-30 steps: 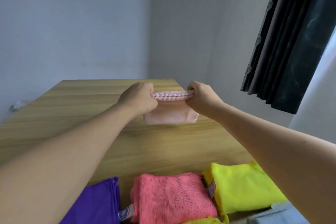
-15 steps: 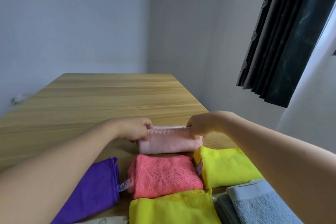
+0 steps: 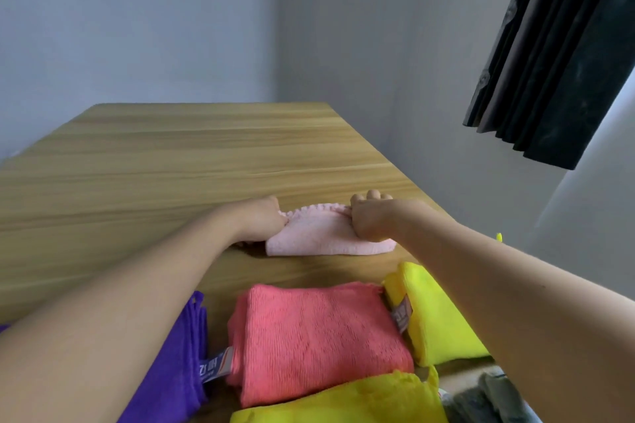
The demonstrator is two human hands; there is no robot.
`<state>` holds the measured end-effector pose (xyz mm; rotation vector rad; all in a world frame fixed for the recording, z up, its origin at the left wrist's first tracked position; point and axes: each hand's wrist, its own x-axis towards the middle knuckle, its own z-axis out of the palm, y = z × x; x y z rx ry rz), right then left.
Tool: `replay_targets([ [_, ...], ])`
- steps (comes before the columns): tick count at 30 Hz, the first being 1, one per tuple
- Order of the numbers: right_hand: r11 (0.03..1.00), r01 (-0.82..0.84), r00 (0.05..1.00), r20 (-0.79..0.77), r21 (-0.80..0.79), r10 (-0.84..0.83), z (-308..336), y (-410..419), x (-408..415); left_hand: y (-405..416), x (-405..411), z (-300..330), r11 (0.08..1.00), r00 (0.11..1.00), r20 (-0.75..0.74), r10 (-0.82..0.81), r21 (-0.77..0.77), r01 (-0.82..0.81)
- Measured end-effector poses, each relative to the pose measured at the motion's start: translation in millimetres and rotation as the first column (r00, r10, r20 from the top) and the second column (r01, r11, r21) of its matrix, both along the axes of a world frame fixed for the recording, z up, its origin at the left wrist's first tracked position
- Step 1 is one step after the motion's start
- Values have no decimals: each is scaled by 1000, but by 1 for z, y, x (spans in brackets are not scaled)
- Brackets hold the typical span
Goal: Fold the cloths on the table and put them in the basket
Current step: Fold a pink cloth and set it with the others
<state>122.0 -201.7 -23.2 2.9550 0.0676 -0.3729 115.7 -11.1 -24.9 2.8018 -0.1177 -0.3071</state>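
My left hand (image 3: 263, 221) and right hand (image 3: 369, 220) each pinch an end of the folded pale pink cloth (image 3: 319, 237) lying between them on the table (image 3: 206, 154); I should press its edges flush.

A wooden table (image 3: 178, 161) is seen against grey walls, with a dark curtain (image 3: 556, 55) at upper right. A folded pale pink cloth (image 3: 319, 237) is laid on the tabletop and is gripped at its far corners by the left hand (image 3: 263, 221) and the right hand (image 3: 369, 216). Nearer the camera, folded cloths are ranged side by side: purple cloth (image 3: 171, 364), coral cloth (image 3: 316, 340), yellow cloth (image 3: 436, 316), a second yellow cloth (image 3: 343, 400), and a grey cloth (image 3: 488, 402).
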Motion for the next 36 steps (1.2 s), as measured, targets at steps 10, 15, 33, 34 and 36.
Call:
replay_targets([
  [10,996,-87,996,24,35,86,18,3,-11,2,-15,8,998,997,-51,-57,-18,56],
  [15,924,-110,979,200,365,37,49,-1,-39,4,-26,24,889,981,172,91,-458,-2],
  [33,769,126,968,90,627,-232,157,-152,-201,-150,-136,116,533,948,313,58,-813,236],
  [34,792,134,962,114,596,-249,158,-160,-209,-158,-142,117,516,960,279,24,-826,227],
  [36,791,146,944,156,594,-291,159,-176,-224,-171,-148,117,450,981,191,-27,-874,182],
])
